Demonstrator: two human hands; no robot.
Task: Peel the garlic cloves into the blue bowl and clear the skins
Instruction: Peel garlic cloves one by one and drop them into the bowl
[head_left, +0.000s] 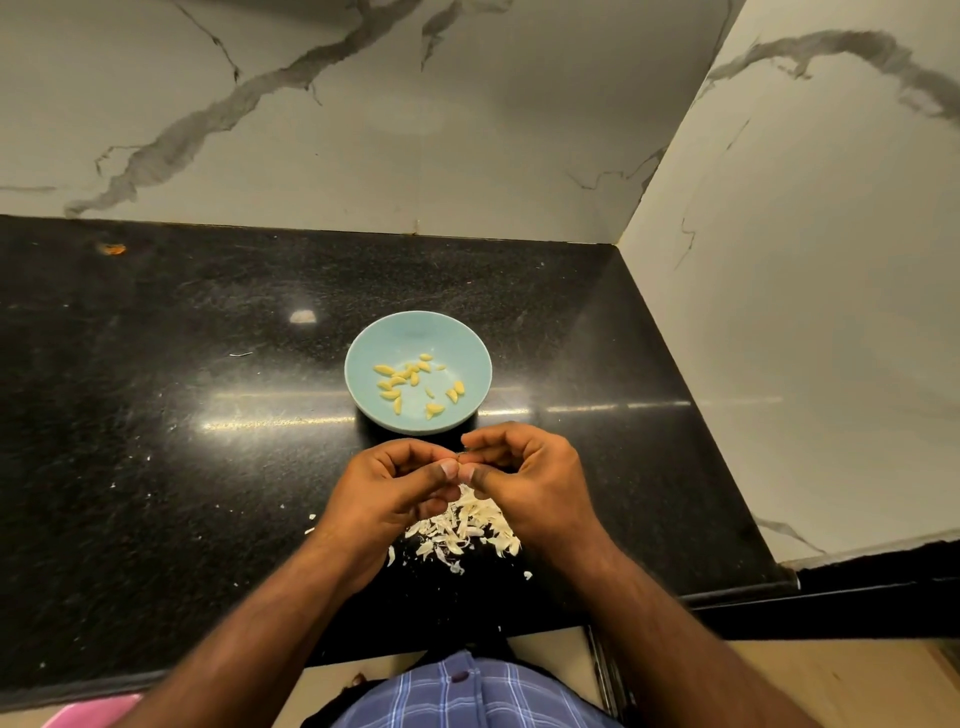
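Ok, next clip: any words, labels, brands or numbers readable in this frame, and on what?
None. No text shows anywhere in this frame.
The blue bowl is plain, with no mark or logo.
The black counter and marble walls carry only veins and specks.
The checked shirt bears no print.

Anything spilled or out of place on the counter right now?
Mostly expected mess: the garlic skins lie piled on the counter under both hands, with stray flecks scattered left. The blue bowl sits upright holding only peeled cloves.
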